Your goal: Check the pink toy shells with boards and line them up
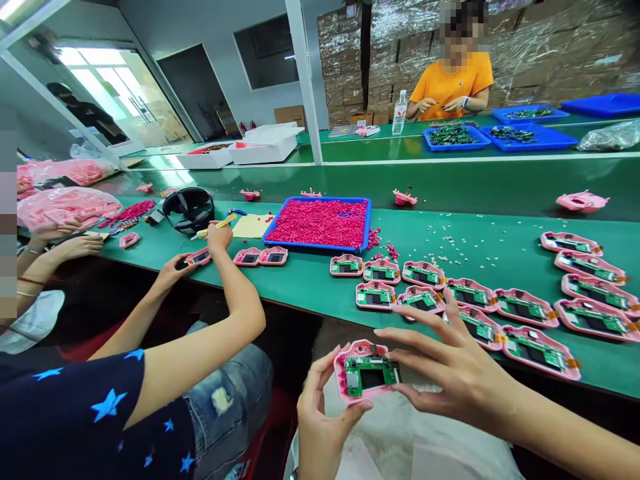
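Note:
My left hand [323, 420] grips a pink plastic case half [341, 383] by its left side and lower edge, above my lap. Set in the case is a green circuit board [356, 365] with a black square part in its middle. My right hand [457, 370] reaches in from the right, fingers spread and stretched, with the thumb and a fingertip at the case's right edge; whether they press on it I cannot tell. Just beyond my hands, similar pink case halves with green boards [423, 275] lie in rows on the green table [310, 283].
A blue tray [367, 227] of small dark-pink pieces stands at the table's middle, with loose pieces beside it. Small pale bits [445, 247] are scattered to its right. On my left, a co-worker's hands [220, 237] hold a yellow tool and a pink case. Another person [453, 87] sits opposite.

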Demonstrator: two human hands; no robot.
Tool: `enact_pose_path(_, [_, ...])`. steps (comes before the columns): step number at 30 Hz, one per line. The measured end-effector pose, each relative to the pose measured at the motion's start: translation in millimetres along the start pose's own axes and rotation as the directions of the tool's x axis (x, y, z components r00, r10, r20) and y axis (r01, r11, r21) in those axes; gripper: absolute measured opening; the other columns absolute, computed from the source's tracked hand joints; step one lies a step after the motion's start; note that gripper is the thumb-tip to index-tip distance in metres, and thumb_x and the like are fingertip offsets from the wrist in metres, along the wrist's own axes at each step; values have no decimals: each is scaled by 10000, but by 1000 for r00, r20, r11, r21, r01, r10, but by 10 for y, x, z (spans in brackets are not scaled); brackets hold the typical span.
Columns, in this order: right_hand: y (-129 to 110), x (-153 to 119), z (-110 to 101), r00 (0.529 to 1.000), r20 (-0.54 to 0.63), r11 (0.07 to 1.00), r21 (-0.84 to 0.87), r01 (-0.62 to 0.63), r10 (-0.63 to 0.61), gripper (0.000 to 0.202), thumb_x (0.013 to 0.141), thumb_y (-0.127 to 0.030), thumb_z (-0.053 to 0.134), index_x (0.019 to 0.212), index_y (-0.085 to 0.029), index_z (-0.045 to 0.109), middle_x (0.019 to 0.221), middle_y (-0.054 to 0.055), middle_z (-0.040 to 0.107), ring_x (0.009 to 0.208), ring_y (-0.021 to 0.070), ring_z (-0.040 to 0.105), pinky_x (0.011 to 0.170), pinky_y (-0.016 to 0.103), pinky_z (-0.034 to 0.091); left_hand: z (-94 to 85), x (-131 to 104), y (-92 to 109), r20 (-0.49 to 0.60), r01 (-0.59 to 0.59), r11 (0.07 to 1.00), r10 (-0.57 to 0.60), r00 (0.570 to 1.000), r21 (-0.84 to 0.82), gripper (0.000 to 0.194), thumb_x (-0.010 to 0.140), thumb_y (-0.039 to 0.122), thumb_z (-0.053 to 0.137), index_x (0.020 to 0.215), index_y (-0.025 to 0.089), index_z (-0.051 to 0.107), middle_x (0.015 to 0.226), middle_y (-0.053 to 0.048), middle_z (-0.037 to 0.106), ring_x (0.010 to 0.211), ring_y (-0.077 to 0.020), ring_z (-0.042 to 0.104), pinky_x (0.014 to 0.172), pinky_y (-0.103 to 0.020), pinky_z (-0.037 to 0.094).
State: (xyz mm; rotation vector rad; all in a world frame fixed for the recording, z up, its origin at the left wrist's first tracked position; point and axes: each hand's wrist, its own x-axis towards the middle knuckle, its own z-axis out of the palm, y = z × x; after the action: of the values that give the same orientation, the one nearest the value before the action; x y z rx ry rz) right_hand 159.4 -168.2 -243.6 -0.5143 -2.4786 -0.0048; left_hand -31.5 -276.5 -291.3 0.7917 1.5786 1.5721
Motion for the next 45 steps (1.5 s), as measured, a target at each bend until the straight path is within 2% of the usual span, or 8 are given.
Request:
enact_pose_path(13, [-64,-75,66,997,36,992,103,-69,65,297,823,-319,700,1120,-320,690,1114,31,743,1191,298,614,1172,665,136,-64,-58,-22,172,78,997,-79,982,10,705,514,408,904,1144,207,659,1229,-112,696,1185,-287,619,1045,-374,470])
enact_pose_path(23, [-101,-276,137,991,93,989,102,-107,98,273,849,-366,681,1117,-313,687,1126,47,737,1213,295,598,1148,704,58,-81,-36,38,435,369,918,-276,857,-146,769,526,441,893,1176,217,548,1009,-94,762,884,-231,720,776,-297,522])
enact_pose_path(28, [-172,-312,288,979,7,968,150,-203,204,300,882,-245,652,1173,-318,663,1165,38,728,1190,261,620,1164,678,48,108,-64,127,216,321,940,-292,932,-114,409,712,480,757,938,225,531,763,-3,728,694,-134,666,657,-222,472])
enact_pose_path(31, [-271,-319,406,883,-27,820,385,-424,469,300,875,-282,666,1174,-294,668,1262,69,679,1207,270,610,1159,619,246,199,-46,142,94,276,956,-267,959,-97,358,750,446,730,932,222,519,839,-20,740,749,-142,686,729,-239,501])
enact_pose_path(34, [-419,-312,495,649,158,424,639,-642,744,320,865,-382,668,1160,-258,683,1202,86,708,1127,268,661,1037,496,489,234,-19,133,101,306,943,-294,950,-131,388,747,461,729,956,227,501,869,-27,746,811,-163,710,757,-249,518])
enact_pose_path(38, [-581,-312,569,400,343,-25,784,-620,850,293,807,-443,715,994,-217,726,1015,77,760,945,244,719,850,367,602,256,-22,111,114,300,948,-288,951,-106,379,759,451,719,968,230,493,889,-30,747,834,-177,719,767,-264,530])
enact_pose_path(40, [-602,-327,587,344,361,-126,826,-550,867,293,772,-437,745,955,-210,718,975,72,760,909,232,718,829,345,603,280,-38,101,124,298,950,-286,950,-90,376,759,445,722,968,233,493,851,-15,744,812,-169,719,754,-252,529])
enact_pose_path(45, [-545,-365,563,321,406,-215,843,-493,856,275,729,-397,772,920,-211,708,894,48,739,852,193,688,759,291,586,356,-56,76,165,330,940,-313,935,-88,445,709,488,756,959,234,489,754,4,729,722,-160,713,705,-242,531])
